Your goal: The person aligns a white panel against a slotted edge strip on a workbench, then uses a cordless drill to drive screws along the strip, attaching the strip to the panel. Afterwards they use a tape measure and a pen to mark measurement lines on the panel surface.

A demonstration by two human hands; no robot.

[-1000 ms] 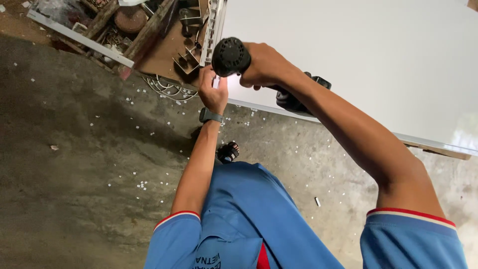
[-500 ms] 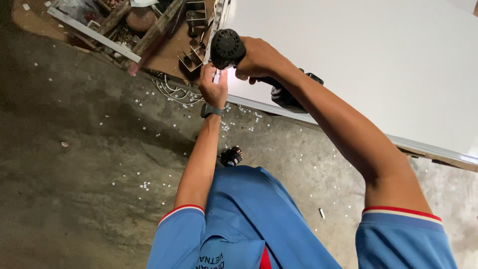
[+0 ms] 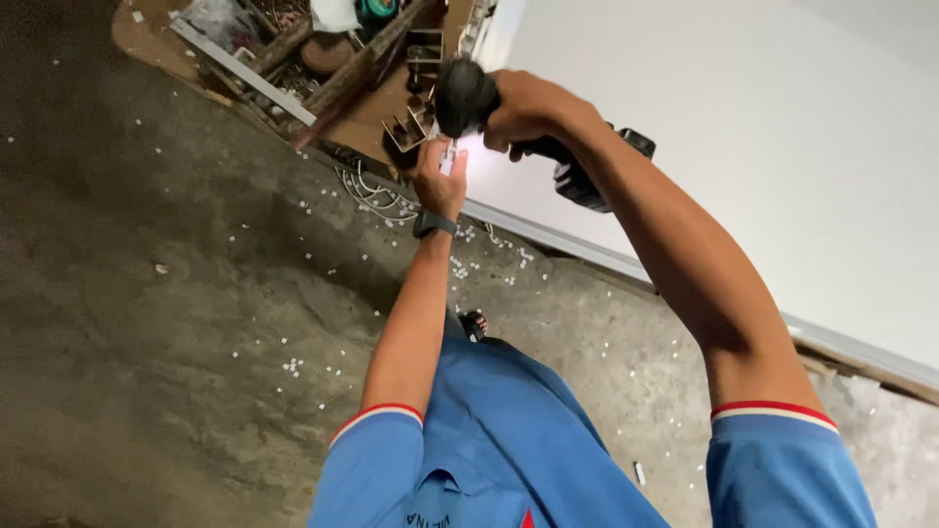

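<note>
R hand point(image 3: 523, 110) grips a black power drill point(image 3: 469, 96) at approx 12 o'clock, over the edge of a white panel point(image 3: 743, 147). L hand point(image 3: 440, 181), just below at 6 o'clock of the drill, pinches a small white piece point(image 3: 447, 161) btwn fingertips, w/ a dark wristband point(image 3: 433, 225).

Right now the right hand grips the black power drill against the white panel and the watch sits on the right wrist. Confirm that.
Not quite. The watch sits on the left wrist, below the left hand, as the head view shows. The right hand does grip the black power drill against the white panel.
</note>
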